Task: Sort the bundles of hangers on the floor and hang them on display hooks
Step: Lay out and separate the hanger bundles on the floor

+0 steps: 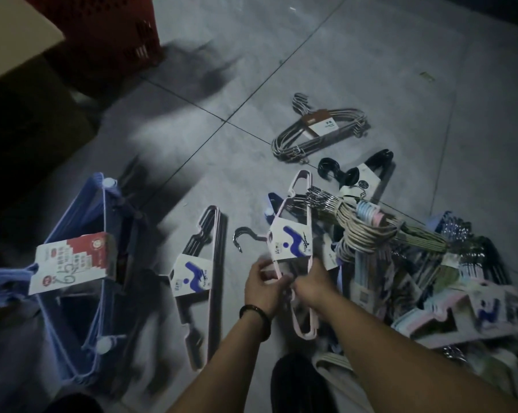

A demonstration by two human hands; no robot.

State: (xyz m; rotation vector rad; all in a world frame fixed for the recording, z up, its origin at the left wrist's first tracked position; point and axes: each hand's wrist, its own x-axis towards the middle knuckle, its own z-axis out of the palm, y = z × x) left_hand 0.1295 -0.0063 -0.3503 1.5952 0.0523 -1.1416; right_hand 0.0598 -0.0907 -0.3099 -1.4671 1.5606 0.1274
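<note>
Both hands meet on a pink hanger bundle (296, 234) with a white and blue label, held just above the floor. My left hand (263, 286) grips its lower bar from the left. My right hand (313, 283) grips the same bar from the right. A matching dark bundle (198, 281) lies flat to the left. A blue bundle (82, 272) with a red and white label lies at far left. A grey wire bundle (320, 129) lies further out, a black bundle (359, 174) behind the pink one. A mixed heap of bundles (415, 263) fills the right.
A red plastic basket (114, 28) and a cardboard box (16, 34) stand at the top left. The grey tiled floor (371, 55) stretches beyond the bundles. A dark shoe or knee (296, 383) shows at the bottom centre.
</note>
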